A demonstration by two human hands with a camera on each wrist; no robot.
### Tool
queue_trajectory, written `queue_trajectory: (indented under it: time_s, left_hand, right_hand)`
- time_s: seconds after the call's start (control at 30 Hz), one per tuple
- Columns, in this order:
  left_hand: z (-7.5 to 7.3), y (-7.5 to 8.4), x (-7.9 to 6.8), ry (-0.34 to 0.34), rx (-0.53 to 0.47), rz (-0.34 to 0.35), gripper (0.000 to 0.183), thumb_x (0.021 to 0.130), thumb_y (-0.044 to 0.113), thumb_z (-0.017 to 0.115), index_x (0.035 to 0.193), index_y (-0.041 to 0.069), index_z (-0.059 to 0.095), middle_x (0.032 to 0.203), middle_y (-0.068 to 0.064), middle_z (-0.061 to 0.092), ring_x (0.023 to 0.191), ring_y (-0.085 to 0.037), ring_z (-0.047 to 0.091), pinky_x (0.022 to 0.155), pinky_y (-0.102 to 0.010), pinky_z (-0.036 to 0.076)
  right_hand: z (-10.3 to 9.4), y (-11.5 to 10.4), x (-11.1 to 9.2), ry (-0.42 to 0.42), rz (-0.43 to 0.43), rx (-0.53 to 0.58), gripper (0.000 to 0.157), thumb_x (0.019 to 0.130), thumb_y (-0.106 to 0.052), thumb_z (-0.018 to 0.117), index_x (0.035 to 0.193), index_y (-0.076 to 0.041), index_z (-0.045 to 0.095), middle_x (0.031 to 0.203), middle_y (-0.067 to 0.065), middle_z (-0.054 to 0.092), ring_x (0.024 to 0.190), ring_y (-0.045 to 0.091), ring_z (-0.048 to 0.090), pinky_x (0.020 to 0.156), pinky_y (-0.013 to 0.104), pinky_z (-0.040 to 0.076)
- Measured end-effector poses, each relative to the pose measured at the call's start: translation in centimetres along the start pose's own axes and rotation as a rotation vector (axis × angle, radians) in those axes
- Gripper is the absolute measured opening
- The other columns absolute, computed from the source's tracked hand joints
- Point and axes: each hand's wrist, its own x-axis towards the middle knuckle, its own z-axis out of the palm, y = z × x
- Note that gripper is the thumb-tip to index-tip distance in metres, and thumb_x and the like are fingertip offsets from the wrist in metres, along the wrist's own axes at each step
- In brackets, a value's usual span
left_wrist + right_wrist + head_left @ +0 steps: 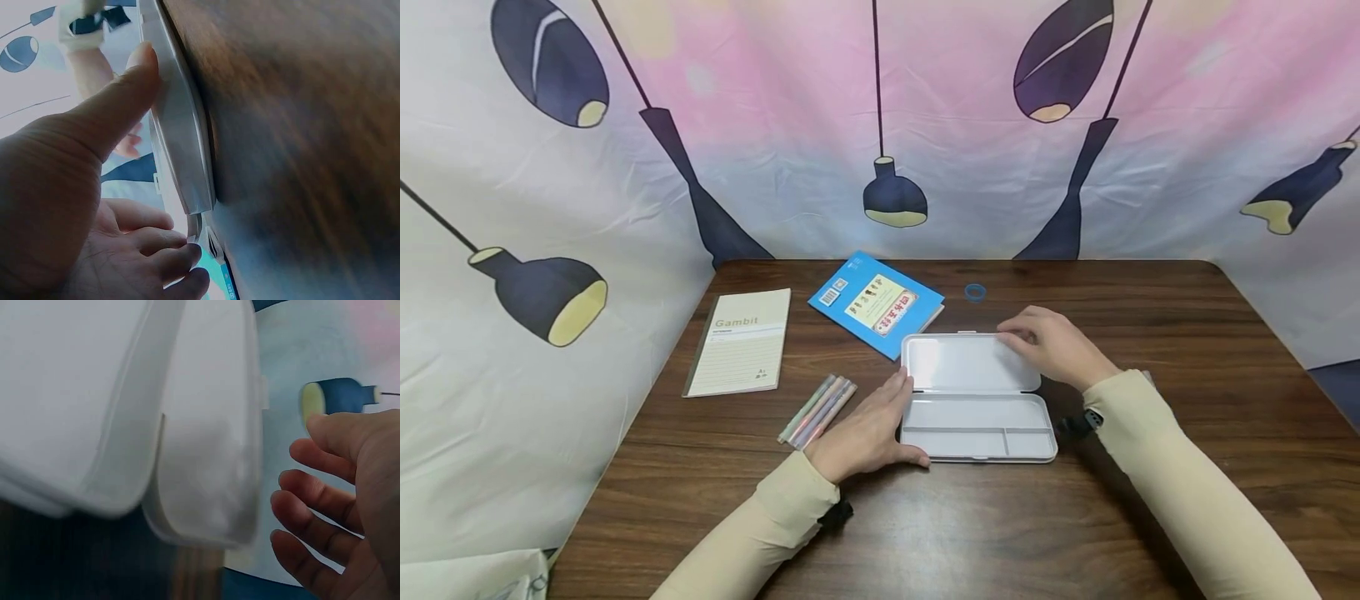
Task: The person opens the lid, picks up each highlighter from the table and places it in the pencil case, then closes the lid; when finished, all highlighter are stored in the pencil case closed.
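A white pencil case [970, 412] lies unfolded on the table, its lid [966, 362] laid back on the far side. Thin dividers split its base into compartments. My left hand [868, 429] holds the case at its left end: the thumb is against the front wall [181, 131], the other fingers along the left edge. At the lid's far right corner is my right hand [1060, 343]. From the right wrist, its fingers [312, 525] look loosely bent, with a gap between them and the white lid [206, 456].
Several pastel pens [818, 410] lie left of my left hand. A cream notebook [741, 342] is farther left. Behind the case sits a blue book [876, 304], its corner close to the lid, with a blue ring [975, 292] to its right. A patterned cloth hangs behind the table.
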Motion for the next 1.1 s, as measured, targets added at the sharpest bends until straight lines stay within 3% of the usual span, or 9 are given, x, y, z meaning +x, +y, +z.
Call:
queue_trajectory:
  time_s: [0.37, 0.5, 0.6, 0.77, 0.87, 1.0, 1.1]
  left_hand:
    - [-0.1, 0.3, 0.2, -0.017, 0.050, 0.009, 0.112, 0.081, 0.053, 0.077, 0.156, -0.006, 0.018, 0.164, -0.023, 0.009, 0.153, -0.031, 0.011, 0.123, -0.043, 0.018]
    - [-0.1, 0.4, 0.2, -0.027, 0.046, 0.005, 0.111, 0.082, 0.053, 0.076, 0.156, -0.005, 0.017, 0.164, -0.022, 0.008, 0.153, -0.030, 0.010, 0.123, -0.043, 0.017]
    - [-0.1, 0.4, 0.2, -0.031, 0.044, -0.002, 0.111, 0.082, 0.053, 0.076, 0.157, -0.005, 0.017, 0.164, -0.021, 0.008, 0.153, -0.030, 0.010, 0.123, -0.042, 0.017]
    - [-0.2, 0.4, 0.2, -0.039, 0.039, -0.014, 0.111, 0.082, 0.053, 0.076, 0.157, -0.004, 0.017, 0.165, -0.021, 0.008, 0.153, -0.029, 0.010, 0.123, -0.042, 0.017]
    - [-0.2, 0.4, 0.3, -0.036, 0.038, -0.013, 0.111, 0.082, 0.054, 0.076, 0.157, -0.004, 0.017, 0.165, -0.021, 0.008, 0.153, -0.030, 0.010, 0.123, -0.043, 0.017]
    - [-0.2, 0.3, 0.3, -0.027, 0.044, -0.012, 0.111, 0.082, 0.053, 0.077, 0.156, -0.005, 0.018, 0.164, -0.022, 0.010, 0.153, -0.030, 0.011, 0.123, -0.042, 0.018]
    - [-0.1, 0.3, 0.2, -0.023, 0.050, -0.011, 0.112, 0.081, 0.053, 0.077, 0.156, -0.006, 0.019, 0.164, -0.022, 0.010, 0.153, -0.030, 0.012, 0.123, -0.043, 0.018]
  right_hand:
    - [-3.2, 0.0, -7.9, 0.060, 0.041, -0.095, 0.037, 0.101, -0.036, 0.059, 0.126, -0.011, 0.069, 0.116, 0.005, 0.067, 0.106, 0.026, 0.064, 0.087, 0.052, 0.051]
    - [-4.1, 0.4, -10.7, 0.089, 0.073, -0.147, 0.037, 0.100, -0.036, 0.061, 0.126, -0.011, 0.068, 0.115, 0.005, 0.068, 0.095, 0.021, 0.063, 0.081, 0.048, 0.051]
    - [-4.6, 0.7, -12.4, 0.101, 0.108, -0.176, 0.038, 0.100, -0.036, 0.061, 0.128, -0.010, 0.068, 0.111, 0.005, 0.068, 0.077, 0.012, 0.060, 0.071, 0.038, 0.051]
    - [-4.5, 1.6, -14.4, 0.110, 0.136, -0.215, 0.036, 0.098, -0.032, 0.064, 0.124, -0.007, 0.070, 0.095, -0.001, 0.066, 0.070, 0.014, 0.058, 0.060, 0.030, 0.043]
    - [-4.2, 2.1, -15.3, 0.103, 0.147, -0.245, 0.033, 0.095, -0.026, 0.070, 0.119, -0.004, 0.071, 0.092, -0.001, 0.067, 0.079, 0.017, 0.062, 0.061, 0.033, 0.047]
    - [-3.8, 2.5, -16.0, 0.059, 0.174, -0.244, 0.034, 0.092, -0.023, 0.073, 0.118, -0.001, 0.070, 0.090, -0.001, 0.069, 0.077, 0.013, 0.064, 0.062, 0.036, 0.051]
    - [-3.3, 2.8, -16.2, 0.049, 0.168, -0.240, 0.033, 0.092, -0.024, 0.073, 0.117, -0.003, 0.071, 0.085, -0.006, 0.064, 0.073, 0.007, 0.058, 0.060, 0.031, 0.048]
